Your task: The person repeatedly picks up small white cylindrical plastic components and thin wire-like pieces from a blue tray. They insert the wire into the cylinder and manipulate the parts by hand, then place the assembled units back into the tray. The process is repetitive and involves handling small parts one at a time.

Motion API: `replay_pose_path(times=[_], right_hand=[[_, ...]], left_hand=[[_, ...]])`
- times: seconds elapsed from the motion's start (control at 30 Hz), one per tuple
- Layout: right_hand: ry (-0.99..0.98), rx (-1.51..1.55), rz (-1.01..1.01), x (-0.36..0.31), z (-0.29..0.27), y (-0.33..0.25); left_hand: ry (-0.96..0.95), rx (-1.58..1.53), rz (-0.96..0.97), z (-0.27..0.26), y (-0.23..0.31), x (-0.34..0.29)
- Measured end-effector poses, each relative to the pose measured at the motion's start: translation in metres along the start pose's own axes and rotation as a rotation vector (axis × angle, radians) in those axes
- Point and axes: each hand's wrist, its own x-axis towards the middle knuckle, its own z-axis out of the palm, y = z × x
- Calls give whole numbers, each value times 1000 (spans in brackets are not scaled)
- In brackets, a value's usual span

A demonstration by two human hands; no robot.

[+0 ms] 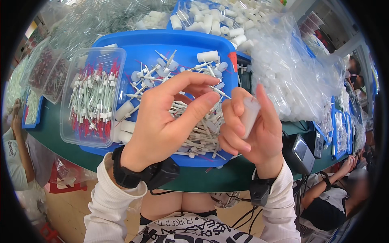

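Note:
My right hand (254,133) is wrapped round a white plastic cylinder (250,115), tilted, with a small reddish bit at its upper end. To its left, my left hand (170,111) hovers over a blue tray (162,39); its fingers are bent, with a gap between thumb and index finger, and I see nothing held in it. Beneath the hands lie many thin white rod-shaped parts (202,135) with small white blocks on them. Further back in the tray are translucent round pieces (173,65) and another white cylinder (208,56).
A clear plastic box (67,121) of white rods with red wires overlaps the tray's left side. Clear bags of white pieces (279,87) lie at the right, more white cylinders (206,23) behind. A black device with a screen (303,154) stands right. Other people sit at both sides.

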Motion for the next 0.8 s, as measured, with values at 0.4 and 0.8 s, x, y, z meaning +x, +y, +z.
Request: replay_pose_path(times=[0.4,0.8], right_hand=[[-270,199,74,3,-24,3],[148,-1657,-809,3,-6,11]], left_hand=[[-11,14,-25,0,3,0],[-41,-421,-89,4,-1,-1]])
